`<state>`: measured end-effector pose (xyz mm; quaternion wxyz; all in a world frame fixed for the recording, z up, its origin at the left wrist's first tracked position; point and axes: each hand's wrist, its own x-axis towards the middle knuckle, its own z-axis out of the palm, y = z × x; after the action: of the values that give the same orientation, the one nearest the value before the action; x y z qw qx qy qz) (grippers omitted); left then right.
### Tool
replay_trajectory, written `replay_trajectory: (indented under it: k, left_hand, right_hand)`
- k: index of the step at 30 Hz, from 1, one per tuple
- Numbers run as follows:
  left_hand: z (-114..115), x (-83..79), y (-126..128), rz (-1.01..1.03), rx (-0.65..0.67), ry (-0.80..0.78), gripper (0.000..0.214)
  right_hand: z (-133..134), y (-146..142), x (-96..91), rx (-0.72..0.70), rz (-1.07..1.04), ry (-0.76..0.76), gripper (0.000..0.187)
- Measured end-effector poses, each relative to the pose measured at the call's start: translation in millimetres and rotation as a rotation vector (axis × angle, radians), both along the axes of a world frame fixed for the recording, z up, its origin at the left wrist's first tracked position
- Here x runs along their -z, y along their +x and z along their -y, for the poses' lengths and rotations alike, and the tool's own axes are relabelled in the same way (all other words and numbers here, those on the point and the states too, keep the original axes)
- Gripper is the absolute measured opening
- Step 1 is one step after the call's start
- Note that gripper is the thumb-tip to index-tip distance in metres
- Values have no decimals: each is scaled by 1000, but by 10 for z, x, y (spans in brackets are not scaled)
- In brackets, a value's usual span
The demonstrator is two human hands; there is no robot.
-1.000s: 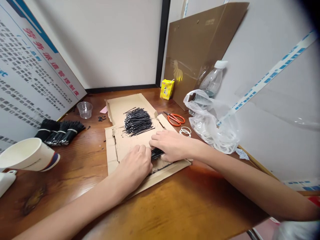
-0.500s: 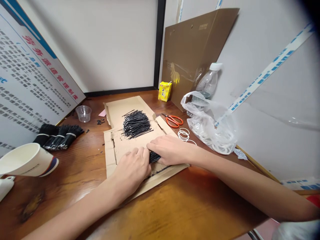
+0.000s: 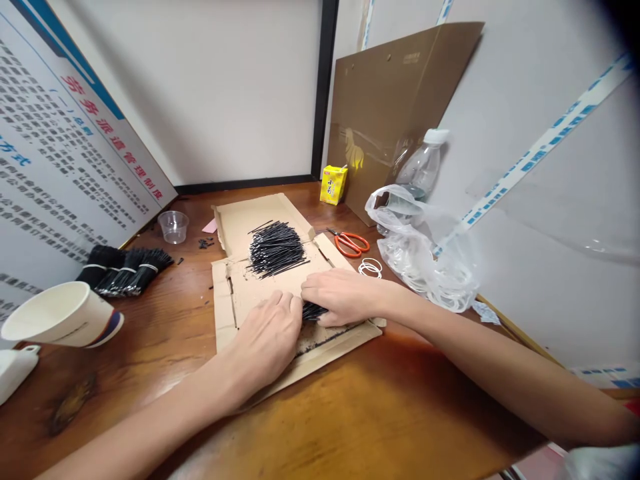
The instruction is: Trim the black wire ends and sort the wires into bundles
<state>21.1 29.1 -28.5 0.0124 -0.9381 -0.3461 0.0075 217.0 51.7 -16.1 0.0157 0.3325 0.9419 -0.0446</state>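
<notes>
On the unfolded cardboard (image 3: pixel 250 208), my left hand (image 3: pixel 275 333) and my right hand (image 3: pixel 337 295) close around the two ends of a bunch of short black wires (image 3: pixel 313 311). Only the middle of that bunch shows between my fingers. Just beyond my hands lies a loose pile of black wires (image 3: pixel 277 248), roughly lined up, with shiny tips on its left side. Dark crumbs dot the cardboard near its front edge.
Banded black bundles (image 3: pixel 127 270) lie at left behind a paper cup (image 3: pixel 65 317) and near a clear plastic cup (image 3: pixel 173 228). Right of the cardboard are orange-handled scissors (image 3: pixel 351 244), white rubber bands (image 3: pixel 370 268), a plastic bag (image 3: pixel 425 260), a bottle (image 3: pixel 423 163) and a yellow box (image 3: pixel 333 185).
The whole view has shifted slightly, so things appear a little farther right. Both hands keep their hold on the bunch, with hardly any movement over the cardboard.
</notes>
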Motion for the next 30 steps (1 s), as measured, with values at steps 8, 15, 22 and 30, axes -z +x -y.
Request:
replay_trajectory:
  k: [8,15,22,30]
  left_hand:
    - [-69,81,-45,78,11,-50,18]
    - [-47,57,-49,188,-63,-144,22]
    - [-151,81,-104,412,-124,-305,20]
    - [-301,-17,-178,1000,-312,-788,21]
  right_hand:
    - [14,25,-20,125,-162,-190,11]
    - [45,-10,-44,221,-438,-336,14]
    - [-45,78,-79,282,-755,-648,37]
    - [47,113,18,360,-524,-469,23]
